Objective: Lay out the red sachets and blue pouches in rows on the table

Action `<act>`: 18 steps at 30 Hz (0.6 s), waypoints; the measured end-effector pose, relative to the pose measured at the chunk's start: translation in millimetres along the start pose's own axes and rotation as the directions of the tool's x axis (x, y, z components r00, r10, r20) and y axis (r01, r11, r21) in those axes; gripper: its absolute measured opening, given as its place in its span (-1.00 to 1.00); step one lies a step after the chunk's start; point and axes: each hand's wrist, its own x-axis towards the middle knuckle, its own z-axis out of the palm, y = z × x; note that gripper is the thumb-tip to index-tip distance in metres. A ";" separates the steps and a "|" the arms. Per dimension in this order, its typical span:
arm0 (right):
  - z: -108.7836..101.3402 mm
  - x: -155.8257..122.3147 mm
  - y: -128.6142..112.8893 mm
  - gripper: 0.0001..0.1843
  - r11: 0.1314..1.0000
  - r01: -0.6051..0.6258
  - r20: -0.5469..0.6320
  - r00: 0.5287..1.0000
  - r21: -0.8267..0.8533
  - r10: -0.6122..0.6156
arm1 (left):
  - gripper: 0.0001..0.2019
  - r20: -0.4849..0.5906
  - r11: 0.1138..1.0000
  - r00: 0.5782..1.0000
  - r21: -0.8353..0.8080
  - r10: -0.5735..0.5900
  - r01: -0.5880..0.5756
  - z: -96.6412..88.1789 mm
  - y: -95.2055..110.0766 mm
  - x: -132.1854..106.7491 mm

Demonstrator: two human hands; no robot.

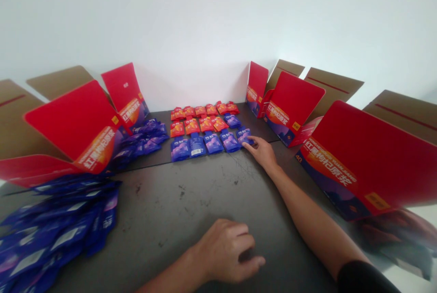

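On my feed the right hand (262, 154) is stretched out across the counter (177, 202), its fingertips (250, 143) touching the blue pouch (243, 135) at the right end of the front row. I can't see it pinching that pouch. The left hand (227, 251) rests on the counter nearer to me, fingers loosely curled, with nothing in it that I can see. The hands are well apart, and neither is clamped on anything.

That front row has five blue pouches lying side by side, and the second from the left (197, 145) shows a paler printed panel. Behind them, red-and-orange pouches (201, 115) lie in neat rows, with one more blue pouch (232, 121) at the right end of the row next to the front.

A loose heap of blue pouches (58, 229) fans out at the lower left, and a smaller pile (143, 140) sits between the grid and a red carton (68, 120). More opened red cartons (368, 156) stand along the right side, their brown cardboard flaps (332, 83) raised against the white wall (205, 33)
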 end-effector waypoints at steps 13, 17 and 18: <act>-4.1 3.3 -5.2 -0.42 0.995 -0.103 -0.091 0.991 -0.008 0.102 | -0.69 0.000 1.000 1.000 -0.012 -0.026 0.026 2.8 0.7 -1.8; -5.6 16.0 -0.6 -0.40 0.968 -0.250 -0.104 0.962 0.018 0.251 | -0.70 0.019 0.999 1.000 -0.020 -0.025 0.025 2.9 0.0 -2.6; -5.5 19.2 0.9 -0.41 0.963 -0.269 -0.098 0.958 0.013 0.269 | -0.70 0.020 0.999 0.999 -0.020 -0.025 0.025 3.3 -0.4 -3.1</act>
